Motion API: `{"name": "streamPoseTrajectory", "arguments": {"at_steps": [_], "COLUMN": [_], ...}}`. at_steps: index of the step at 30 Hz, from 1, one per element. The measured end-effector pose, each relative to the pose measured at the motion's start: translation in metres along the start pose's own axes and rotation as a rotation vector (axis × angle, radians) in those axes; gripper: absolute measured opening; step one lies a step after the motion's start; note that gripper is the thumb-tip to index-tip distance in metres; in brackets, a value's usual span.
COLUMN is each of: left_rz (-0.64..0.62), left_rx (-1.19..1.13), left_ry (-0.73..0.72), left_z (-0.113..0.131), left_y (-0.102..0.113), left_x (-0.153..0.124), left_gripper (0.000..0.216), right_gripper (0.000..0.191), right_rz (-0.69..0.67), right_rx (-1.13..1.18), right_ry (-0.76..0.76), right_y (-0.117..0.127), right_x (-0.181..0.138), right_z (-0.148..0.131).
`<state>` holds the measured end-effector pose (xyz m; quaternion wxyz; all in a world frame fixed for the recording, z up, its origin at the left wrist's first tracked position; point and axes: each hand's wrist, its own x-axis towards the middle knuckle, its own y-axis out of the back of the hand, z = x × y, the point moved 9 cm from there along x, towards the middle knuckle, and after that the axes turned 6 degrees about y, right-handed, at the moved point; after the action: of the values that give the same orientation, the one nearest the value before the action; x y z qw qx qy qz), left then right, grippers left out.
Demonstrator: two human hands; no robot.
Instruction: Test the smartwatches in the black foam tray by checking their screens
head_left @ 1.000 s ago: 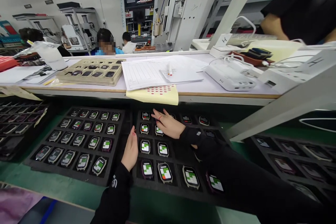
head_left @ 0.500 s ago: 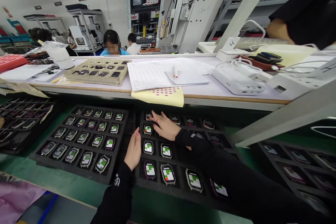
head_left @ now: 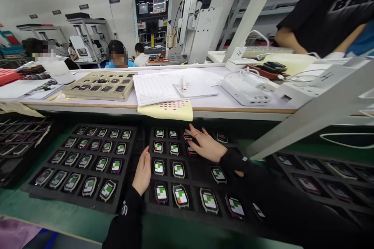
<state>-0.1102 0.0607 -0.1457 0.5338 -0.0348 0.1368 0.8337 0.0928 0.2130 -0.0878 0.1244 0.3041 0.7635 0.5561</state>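
A black foam tray (head_left: 196, 173) in front of me holds rows of smartwatches, many with lit green-and-white screens. Over its back rows my right hand (head_left: 207, 146) reaches with fingers spread. Its fingertips are at a back-row smartwatch (head_left: 187, 135) and at the smartwatch (head_left: 192, 150) in front of that one, both with darker screens and partly covered. Along the tray's left edge rests my left hand (head_left: 142, 174), fingers stretched and nothing in it. Close to that hand, a smartwatch (head_left: 158, 167) lies in the leftmost column. My right forearm hides part of the tray's right side.
Left of my hands lies a second tray of smartwatches (head_left: 86, 160); more trays sit at far left and right. A shelf (head_left: 163, 109) overhangs the back, carrying papers (head_left: 157, 87), a beige tray (head_left: 96, 94) and a white device (head_left: 245, 91). A slanted post (head_left: 318, 113) stands right.
My right hand has moved rightward along the back rows, uncovering smartwatches at the back left. Back-left screens now show green and white. My left hand stays at the tray edge; the camera view has shifted.
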Motion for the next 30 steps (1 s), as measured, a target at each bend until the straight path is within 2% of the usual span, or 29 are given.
{"name": "streamPoseTrajectory", "arguments": {"at_steps": [6, 11, 14, 19, 22, 30], "left_rz": [0.024, 0.038, 0.042, 0.041, 0.036, 0.028], "left_rx": [0.009, 0.018, 0.021, 0.023, 0.022, 0.018], "left_ry": [-0.024, -0.032, -0.033, -0.029, -0.022, 0.012], "left_z": [0.001, 0.000, 0.001, 0.003, 0.006, 0.007], "left_y": [0.003, 0.005, 0.006, 0.006, 0.006, 0.006], "left_x": [0.002, 0.004, 0.004, 0.002, 0.001, -0.001], "left_gripper": [0.061, 0.058, 0.059, 0.058, 0.057, 0.058], "right_gripper": [0.075, 0.069, 0.070, 0.075, 0.068, 0.064], "right_rz": [0.029, -0.032, -0.056, -0.080, -0.095, -0.131], "right_rx": [-0.015, -0.026, -0.027, -0.014, -0.010, -0.019], "right_ry": [-0.061, -0.048, -0.019, 0.045, 0.067, 0.057], "right_y": [0.002, -0.012, -0.011, 0.001, 0.005, -0.009], "right_x": [-0.017, -0.018, -0.025, -0.051, -0.067, -0.084], "right_z": [0.014, 0.016, 0.017, 0.004, -0.008, -0.022]}}
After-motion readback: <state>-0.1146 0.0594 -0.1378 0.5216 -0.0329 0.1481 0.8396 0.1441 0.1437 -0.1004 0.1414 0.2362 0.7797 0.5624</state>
